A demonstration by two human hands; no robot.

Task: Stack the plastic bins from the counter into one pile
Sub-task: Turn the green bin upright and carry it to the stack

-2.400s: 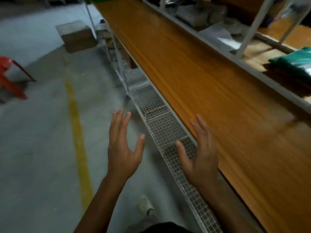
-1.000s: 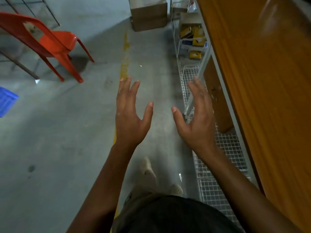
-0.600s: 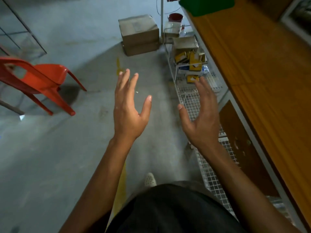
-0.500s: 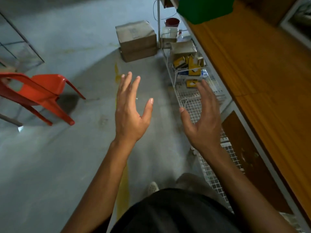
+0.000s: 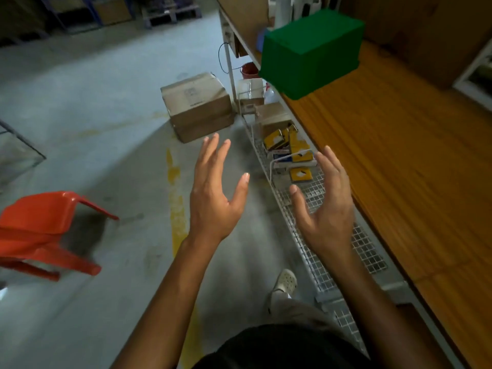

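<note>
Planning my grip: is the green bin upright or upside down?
Upside down: the bin shows a closed top, with its flared rim below.

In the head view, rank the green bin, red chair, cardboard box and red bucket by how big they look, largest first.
1. Green bin and red chair: about alike; the chair is nearer and cut off, so unranked.
2. Cardboard box.
3. Red bucket, smallest, partly hidden.
</note>
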